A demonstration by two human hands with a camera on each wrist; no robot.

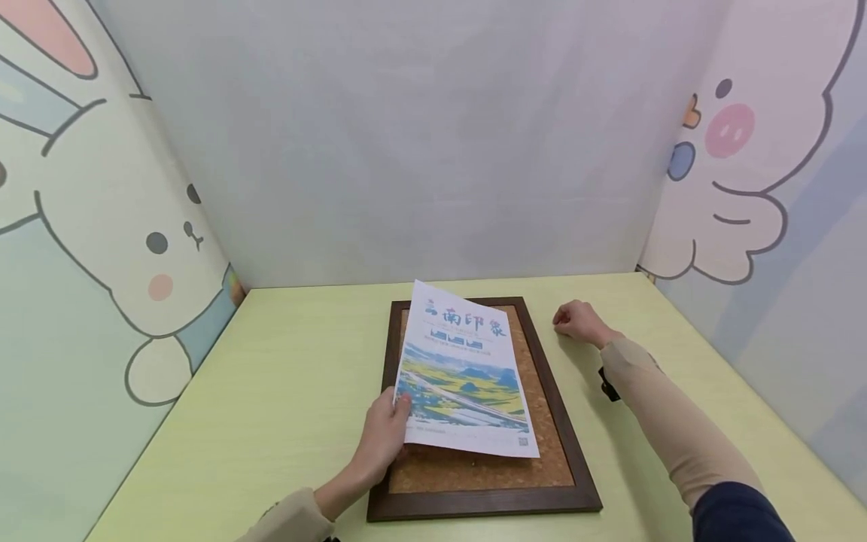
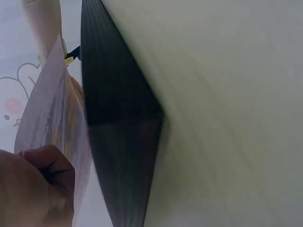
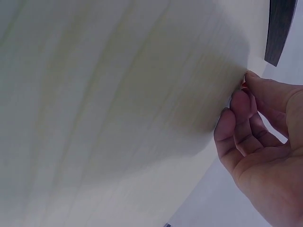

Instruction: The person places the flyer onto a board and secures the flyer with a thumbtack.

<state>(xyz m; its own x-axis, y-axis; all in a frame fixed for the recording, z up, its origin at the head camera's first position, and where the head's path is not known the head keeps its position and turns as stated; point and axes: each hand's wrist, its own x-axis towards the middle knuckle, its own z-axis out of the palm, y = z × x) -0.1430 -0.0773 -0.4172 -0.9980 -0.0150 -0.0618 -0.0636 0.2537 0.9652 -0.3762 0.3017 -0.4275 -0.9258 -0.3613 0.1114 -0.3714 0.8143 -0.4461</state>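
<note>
Because the left hand (image 1: 381,438) pinches the landscape poster (image 1: 467,376) by its lower left edge, thumb on top, I read the grip as keeping most of the print uncovered. Poster hangs tilted over the framed cork board (image 1: 484,506), bottom edge raised; likely the tilt comes from the 1-sided hold. Framed cork board lies flat on the yellow-green table (image 1: 284,421), presumably for firm support. Right hand (image 1: 581,322) is low by the table, right of the board's top corner, fingers curled, gap narrow; I can't tell whether it pinches anything.
</note>
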